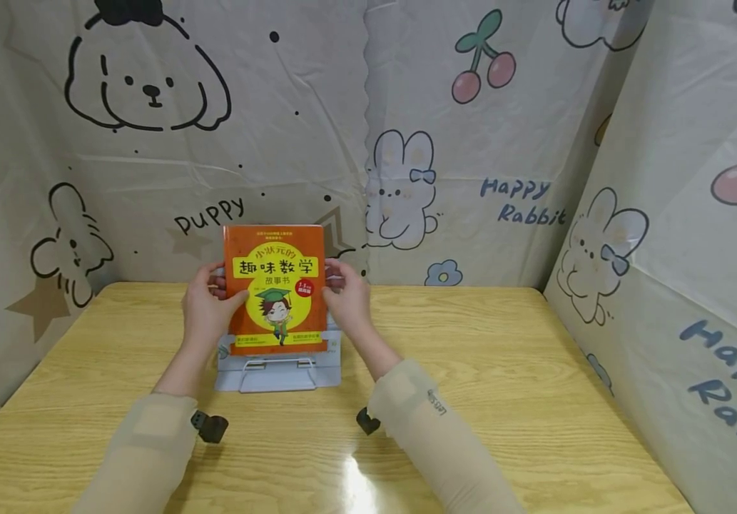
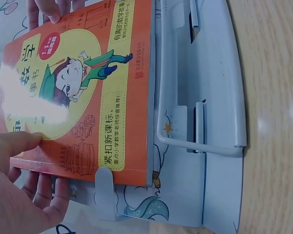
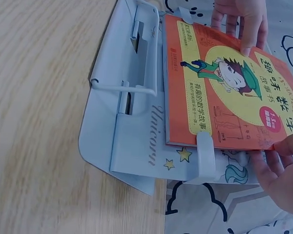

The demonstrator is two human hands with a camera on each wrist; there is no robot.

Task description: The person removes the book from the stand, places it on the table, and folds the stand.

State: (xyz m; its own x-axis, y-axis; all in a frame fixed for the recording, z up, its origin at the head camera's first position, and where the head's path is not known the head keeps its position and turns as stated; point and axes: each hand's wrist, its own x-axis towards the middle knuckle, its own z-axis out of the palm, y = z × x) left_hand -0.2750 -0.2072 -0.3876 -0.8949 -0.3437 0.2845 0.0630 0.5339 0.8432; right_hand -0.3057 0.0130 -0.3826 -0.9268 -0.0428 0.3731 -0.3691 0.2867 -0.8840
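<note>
An orange and yellow book (image 1: 277, 325) leans against a pale blue metal book stand (image 1: 227, 377), its cover facing me. My left hand (image 1: 206, 307) grips the book's left edge, thumb on the cover and fingers behind. On the opposite edge my right hand (image 1: 347, 300) pinches it the same way. In the left wrist view, a side clip (image 2: 105, 187) of the stand overlaps the cover's lower corner. Another clip (image 3: 205, 153) laps over the other side in the right wrist view. The book's bottom edge sits a little above the stand's wire ledge (image 3: 124, 88).
A light wood-grain table (image 1: 445, 400) lies under the stand. Behind it hangs a white cloth (image 1: 317, 107) with cartoon puppies, rabbits and cherries, and more cloth stands along both sides. Small black devices (image 1: 212, 427) are worn at the wrists.
</note>
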